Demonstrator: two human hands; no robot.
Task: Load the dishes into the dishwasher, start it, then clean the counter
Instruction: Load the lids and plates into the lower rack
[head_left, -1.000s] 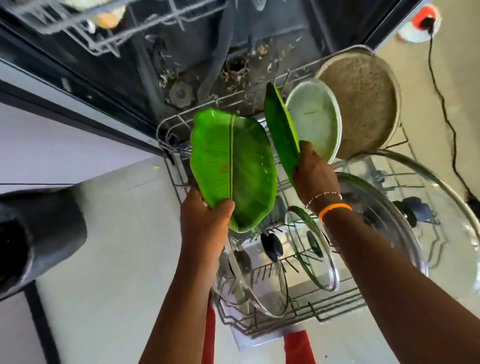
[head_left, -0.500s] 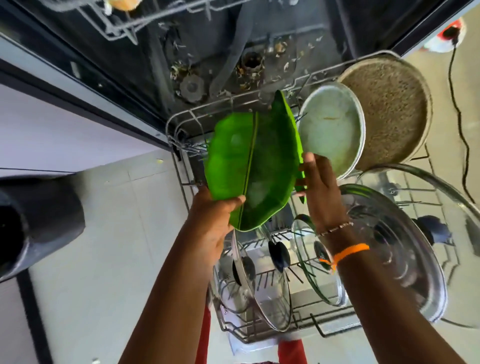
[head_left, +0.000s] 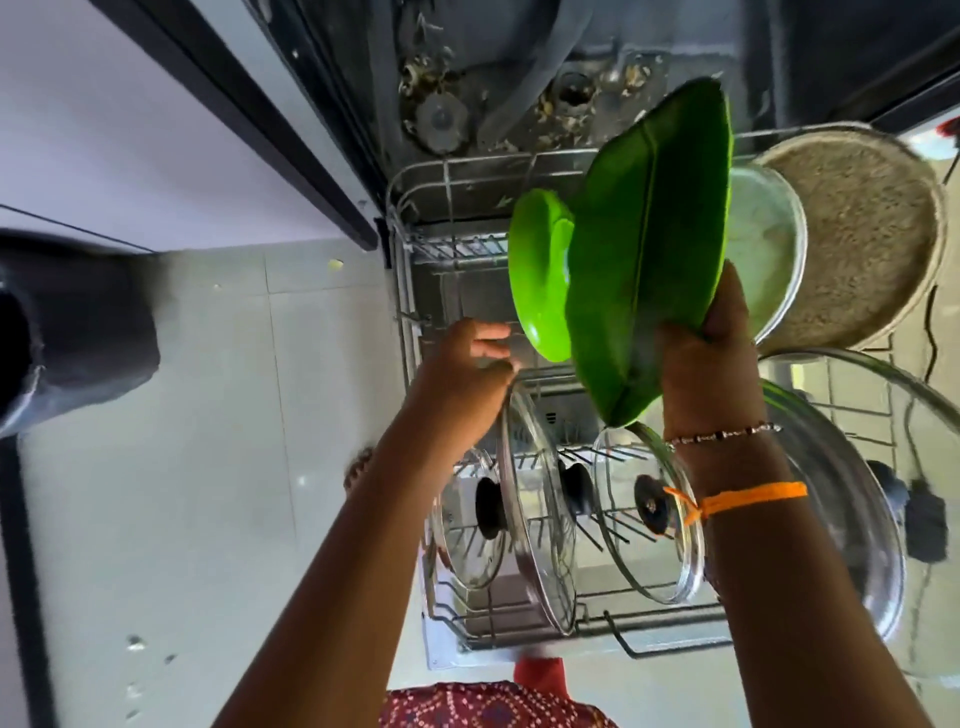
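Note:
My right hand (head_left: 709, 353) grips the lower edge of a dark green leaf-shaped plate (head_left: 649, 234), holding it tilted above the dishwasher's lower rack (head_left: 415, 179). A second green plate (head_left: 537, 280) stands on edge just left of it, its pale underside facing me. My left hand (head_left: 467, 358) hovers beside that plate's lower rim, fingers loosely curled and holding nothing, right above the rim of a glass lid (head_left: 540, 519).
Two more glass lids (head_left: 649, 519) (head_left: 467, 519) stand in the rack's front rows and a large steel lid (head_left: 841, 519) leans at the right. A white round plate (head_left: 769, 244) and a speckled brown plate (head_left: 862, 228) sit at the back right. A black cylinder (head_left: 78, 322) is at the left over the floor.
My left hand let go of its green plate and dropped toward the glass lid. The two plates have come together, and my right hand now holds the leaf plate higher and further right.

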